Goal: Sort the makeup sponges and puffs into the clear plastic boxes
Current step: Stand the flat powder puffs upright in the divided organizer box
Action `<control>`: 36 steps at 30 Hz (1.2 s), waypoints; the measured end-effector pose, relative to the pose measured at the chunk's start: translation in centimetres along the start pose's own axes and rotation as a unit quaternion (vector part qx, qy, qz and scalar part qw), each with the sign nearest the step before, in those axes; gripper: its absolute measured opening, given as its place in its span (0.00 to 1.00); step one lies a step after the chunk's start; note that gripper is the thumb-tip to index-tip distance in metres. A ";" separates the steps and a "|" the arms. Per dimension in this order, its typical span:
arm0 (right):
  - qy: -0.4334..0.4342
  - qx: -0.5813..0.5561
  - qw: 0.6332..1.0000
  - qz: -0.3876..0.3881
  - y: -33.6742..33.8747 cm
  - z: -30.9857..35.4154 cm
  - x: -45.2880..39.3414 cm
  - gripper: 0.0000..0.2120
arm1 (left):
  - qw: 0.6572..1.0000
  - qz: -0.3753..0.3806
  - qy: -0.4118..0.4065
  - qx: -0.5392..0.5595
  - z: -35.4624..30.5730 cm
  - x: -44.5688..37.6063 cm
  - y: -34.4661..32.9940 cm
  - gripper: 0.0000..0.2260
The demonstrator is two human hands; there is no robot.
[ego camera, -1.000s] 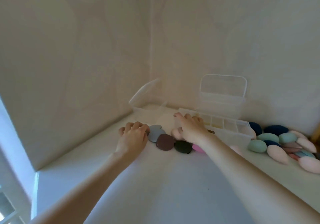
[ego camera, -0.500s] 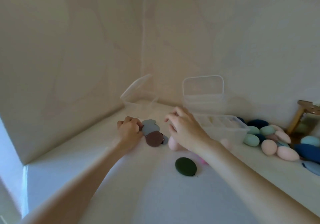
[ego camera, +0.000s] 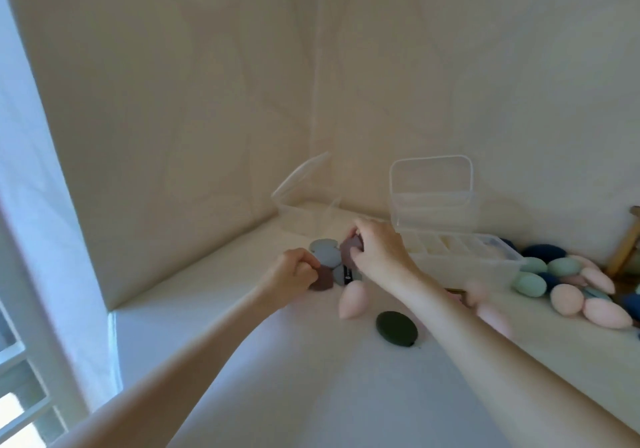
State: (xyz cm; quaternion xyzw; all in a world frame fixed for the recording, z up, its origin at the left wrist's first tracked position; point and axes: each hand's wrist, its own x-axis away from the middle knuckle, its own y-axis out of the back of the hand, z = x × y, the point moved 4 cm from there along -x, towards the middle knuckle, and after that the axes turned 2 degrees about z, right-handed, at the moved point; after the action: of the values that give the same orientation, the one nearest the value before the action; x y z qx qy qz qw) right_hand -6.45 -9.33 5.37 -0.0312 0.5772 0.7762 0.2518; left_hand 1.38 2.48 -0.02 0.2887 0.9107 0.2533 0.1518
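The pink teardrop sponge [ego camera: 351, 298] lies on the desk [ego camera: 277, 378], long axis running toward the camera. The dark green puff [ego camera: 397, 328] lies flat beside it. The right hand [ego camera: 379, 253] hides much of the maroon puff [ego camera: 350, 251] that its curled fingers pinch. The left hand [ego camera: 294, 272] grips another maroon puff [ego camera: 322, 280], fingers curled tight. Grey puffs [ego camera: 325, 253] lie between the hands, before the clear boxes [ego camera: 460, 257].

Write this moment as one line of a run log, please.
left hand: grips brown flat puff | right hand: grips purple-brown flat puff | dark green oval puff: loose on white table | clear divided plastic box: open
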 end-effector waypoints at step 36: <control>-0.052 -0.217 0.973 0.056 3.1 -5.0 -1.9 0.07 | 0.992 -0.007 -0.095 -0.082 -6.6 -4.3 -1.1 0.09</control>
State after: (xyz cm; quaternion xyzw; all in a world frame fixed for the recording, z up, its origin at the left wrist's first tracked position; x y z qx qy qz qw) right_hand -7.35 -15.17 7.10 -0.0122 0.3819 0.8963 0.2253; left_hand 1.48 -3.33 5.38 0.2916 0.8702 0.2977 0.2629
